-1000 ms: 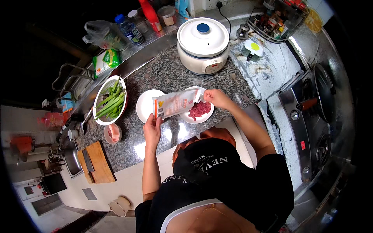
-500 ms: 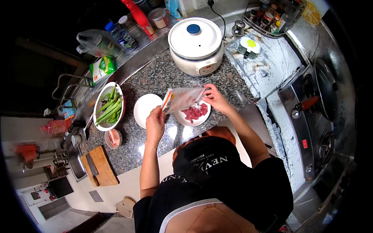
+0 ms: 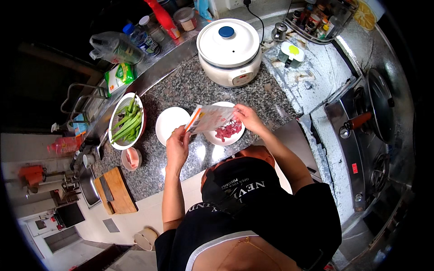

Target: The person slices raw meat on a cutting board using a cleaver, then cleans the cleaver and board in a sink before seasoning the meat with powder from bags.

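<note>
Both hands hold a white plastic packet (image 3: pixel 209 118) with an orange edge, tilted over a white plate (image 3: pixel 229 141). My left hand (image 3: pixel 178 147) is closed on the packet's orange-edged end. My right hand (image 3: pixel 246 118) pinches its other end, above the plate's right rim. Chopped red meat (image 3: pixel 227 131) lies on that plate, with white powder on its upper part beside the packet. The packet hides the plate's far left portion. Just left of it is a plain white plate (image 3: pixel 169 124), near my left hand.
On the left stand a white basket of okra-like green pods (image 3: pixel 129 123), a small bowl of pink meat (image 3: pixel 131 159) and a cutting board (image 3: pixel 122 192) with a knife (image 3: pixel 106 189). A white electric cooker (image 3: pixel 229 54) is behind; a gas stove (image 3: pixel 348 153) with a lidded pan is right.
The packet has come slightly lower and nearer to me, and my right hand has moved a little left and down with it. More white powder shows on the meat.
</note>
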### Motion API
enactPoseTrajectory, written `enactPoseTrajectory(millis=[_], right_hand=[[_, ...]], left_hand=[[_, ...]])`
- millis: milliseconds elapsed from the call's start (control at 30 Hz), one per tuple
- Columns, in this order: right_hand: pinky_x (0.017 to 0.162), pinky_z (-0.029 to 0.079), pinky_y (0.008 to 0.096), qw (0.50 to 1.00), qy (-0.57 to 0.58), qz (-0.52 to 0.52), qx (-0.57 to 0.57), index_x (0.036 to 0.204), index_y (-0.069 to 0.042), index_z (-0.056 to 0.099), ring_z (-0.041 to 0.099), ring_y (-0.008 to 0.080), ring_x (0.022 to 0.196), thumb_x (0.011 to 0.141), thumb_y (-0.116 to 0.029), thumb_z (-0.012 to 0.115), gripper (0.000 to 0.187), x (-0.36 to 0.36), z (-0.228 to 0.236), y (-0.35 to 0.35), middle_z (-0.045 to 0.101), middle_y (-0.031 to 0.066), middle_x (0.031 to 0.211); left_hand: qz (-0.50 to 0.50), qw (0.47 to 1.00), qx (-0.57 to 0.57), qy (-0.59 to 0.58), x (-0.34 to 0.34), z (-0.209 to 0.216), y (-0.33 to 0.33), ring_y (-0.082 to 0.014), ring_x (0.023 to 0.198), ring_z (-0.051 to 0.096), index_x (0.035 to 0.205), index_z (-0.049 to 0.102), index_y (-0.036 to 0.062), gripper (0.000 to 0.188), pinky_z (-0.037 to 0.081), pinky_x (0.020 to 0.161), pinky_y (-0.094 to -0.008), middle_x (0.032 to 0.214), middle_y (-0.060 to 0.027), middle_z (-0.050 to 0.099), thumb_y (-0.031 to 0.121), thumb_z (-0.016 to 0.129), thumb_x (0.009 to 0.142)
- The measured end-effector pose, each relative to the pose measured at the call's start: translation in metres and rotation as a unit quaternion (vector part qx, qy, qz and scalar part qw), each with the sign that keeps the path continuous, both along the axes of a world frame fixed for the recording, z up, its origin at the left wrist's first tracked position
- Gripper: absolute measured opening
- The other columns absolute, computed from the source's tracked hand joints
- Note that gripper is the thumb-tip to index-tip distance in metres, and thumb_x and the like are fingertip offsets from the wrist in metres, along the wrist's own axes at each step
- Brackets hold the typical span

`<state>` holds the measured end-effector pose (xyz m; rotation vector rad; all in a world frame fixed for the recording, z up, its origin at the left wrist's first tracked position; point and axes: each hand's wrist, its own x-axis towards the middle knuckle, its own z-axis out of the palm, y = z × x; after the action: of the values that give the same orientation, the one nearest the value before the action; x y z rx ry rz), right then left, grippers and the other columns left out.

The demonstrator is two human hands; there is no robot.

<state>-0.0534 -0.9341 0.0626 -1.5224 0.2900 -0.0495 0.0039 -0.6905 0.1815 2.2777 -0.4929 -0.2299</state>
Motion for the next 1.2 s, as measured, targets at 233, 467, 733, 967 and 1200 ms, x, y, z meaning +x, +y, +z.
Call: enactPoseTrajectory(millis=[233,467,733,967,1200], right_hand=[[0.056,0.042,0.024,0.998,-0.022,0.018,-0.061,0.091,-0.001,0.052,0.051,0.0098,0.063,0.084,-0.011,0.049,0.013,0.01,0.018,0.008,0.056,0.0062,0.071],[0.065,0.043,0.0304,0.978,-0.09,0.058,-0.179,0.089,-0.001,0.054,0.055,0.0234,0.072,0.082,-0.012,0.05,0.014,0.033,0.071,0.018,0.056,0.0126,0.081],[0.069,0.042,0.0353,0.861,-0.259,0.203,-0.387,0.09,-0.003,0.057,0.053,0.0297,0.08,0.079,-0.012,0.051,0.015,0.106,0.165,0.028,0.054,0.0125,0.081],[0.071,0.044,0.0348,0.677,-0.342,0.259,-0.598,0.08,-0.009,0.058,0.05,0.0269,0.084,0.068,-0.01,0.054,0.012,0.203,0.215,0.064,0.055,0.0074,0.08],[0.066,0.046,0.0379,0.578,-0.321,0.22,-0.717,0.074,-0.01,0.061,0.053,0.0257,0.081,0.07,-0.013,0.053,0.009,0.296,0.185,0.063,0.056,0.0075,0.079]], left_hand=[[0.038,0.994,-0.075,0.073,0.009,-0.023,0.022,-0.0098,0.061,0.053,0.092,0.054,-0.0021,0.013,0.044,0.057,-0.0245,0.071,-0.0063,0.058,0.005,0.053,0.081],[0.108,0.936,-0.244,0.231,0.013,-0.076,0.051,-0.008,0.063,0.055,0.097,0.056,0.0013,0.017,0.045,0.058,-0.0213,0.077,-0.0031,0.06,0.007,0.052,0.082],[0.153,0.898,-0.293,0.29,-0.015,-0.099,0.038,-0.0116,0.073,0.057,0.112,0.047,0.0023,0.034,0.046,0.065,-0.0231,0.089,-0.0046,0.057,0.016,0.056,0.082],[0.221,0.877,-0.337,0.262,-0.06,-0.113,0.067,-0.0118,0.071,0.056,0.101,0.054,-0.0008,0.025,0.046,0.064,-0.023,0.085,-0.0054,0.058,0.016,0.057,0.082],[0.352,0.828,-0.366,0.24,-0.109,-0.122,0.102,-0.012,0.067,0.056,0.097,0.054,0.0006,0.021,0.046,0.059,-0.0224,0.08,-0.0057,0.058,0.014,0.057,0.081]])
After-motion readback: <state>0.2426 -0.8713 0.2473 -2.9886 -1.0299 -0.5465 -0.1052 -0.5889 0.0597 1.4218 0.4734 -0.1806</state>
